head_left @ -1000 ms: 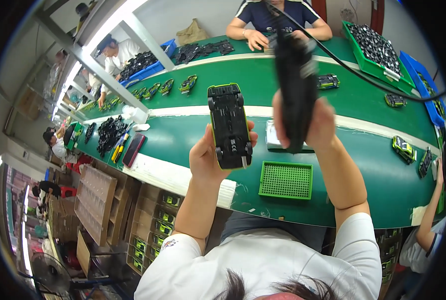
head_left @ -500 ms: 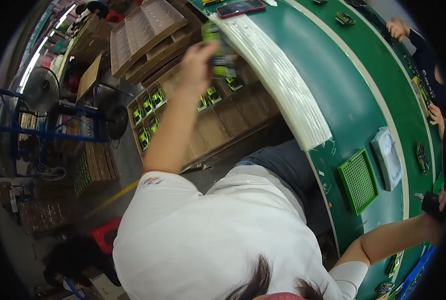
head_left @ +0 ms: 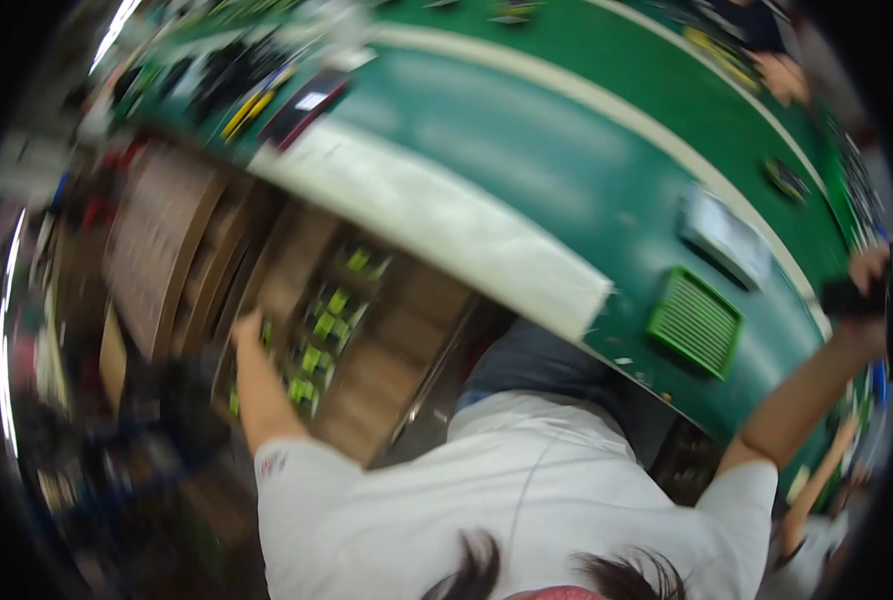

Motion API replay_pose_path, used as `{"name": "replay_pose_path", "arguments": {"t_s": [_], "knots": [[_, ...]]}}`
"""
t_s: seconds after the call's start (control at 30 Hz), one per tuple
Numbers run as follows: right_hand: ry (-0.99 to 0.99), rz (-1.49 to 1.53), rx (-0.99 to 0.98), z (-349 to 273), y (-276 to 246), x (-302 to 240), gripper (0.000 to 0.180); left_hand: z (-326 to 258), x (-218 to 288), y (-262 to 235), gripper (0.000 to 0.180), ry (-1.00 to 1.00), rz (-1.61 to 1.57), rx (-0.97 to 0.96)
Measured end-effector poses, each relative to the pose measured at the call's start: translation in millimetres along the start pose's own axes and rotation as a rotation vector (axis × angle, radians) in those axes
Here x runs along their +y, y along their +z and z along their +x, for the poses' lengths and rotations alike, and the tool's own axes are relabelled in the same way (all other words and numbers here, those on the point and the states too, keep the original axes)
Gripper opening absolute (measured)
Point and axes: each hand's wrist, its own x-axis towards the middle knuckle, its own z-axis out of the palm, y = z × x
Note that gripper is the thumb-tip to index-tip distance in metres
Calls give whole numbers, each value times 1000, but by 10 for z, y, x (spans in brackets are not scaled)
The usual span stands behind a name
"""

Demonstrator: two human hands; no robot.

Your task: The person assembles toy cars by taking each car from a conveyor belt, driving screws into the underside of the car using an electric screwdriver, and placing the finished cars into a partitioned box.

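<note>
My left hand [head_left: 251,325] reaches down into a brown partitioned tray [head_left: 395,318] at the left. Motion smears its fingers, and what they hold, if anything, cannot be made out. Several bright green-and-black pieces [head_left: 312,358] sit in the tray's compartments beside that hand. Far off at the right edge, my right hand [head_left: 871,268] is closed around a black object [head_left: 843,299], whose kind is too dark to tell.
A stack of brown trays [head_left: 157,240] stands left of the tray. On the green bench lie pale strips [head_left: 447,205], a phone [head_left: 307,108], a green grid basket [head_left: 655,325] and a pale wrapped bundle [head_left: 724,238]. Another person's hand [head_left: 782,78] is across the belt.
My left hand has moved left and down into the tray; earlier it held a green-and-black piece above it. The whole view has turned. My right hand keeps the black object.
</note>
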Motion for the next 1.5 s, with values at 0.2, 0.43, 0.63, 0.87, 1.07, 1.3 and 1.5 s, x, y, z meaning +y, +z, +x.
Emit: {"name": "replay_pose_path", "arguments": {"t_s": [0.2,0.43,0.63,0.87,1.07,1.3,1.5], "knots": [[-143,-213,-114,-300,344,-99,88,-405,695,547,75,-185,176,221],[-370,-210,-18,-461,54,-498,85,-1513,3003,-1059,25,965,-319,903],[-433,-108,76,-482,-349,-655,85,-3742,5887,-1080,17,1675,-665,284],[-430,-43,312,-168,-397,-458,83,-6071,8109,487,34,2172,-388,-187],[-412,-75,400,-143,-382,-510,76,-6869,8866,1304,63,2001,-36,-230],[-385,51,427,-109,-322,-556,64,-6676,8934,1505,47,2053,-169,-125],[-653,-417,638,-179,-430,-598,68,-6781,8297,710,47,2013,-131,-332]]}}
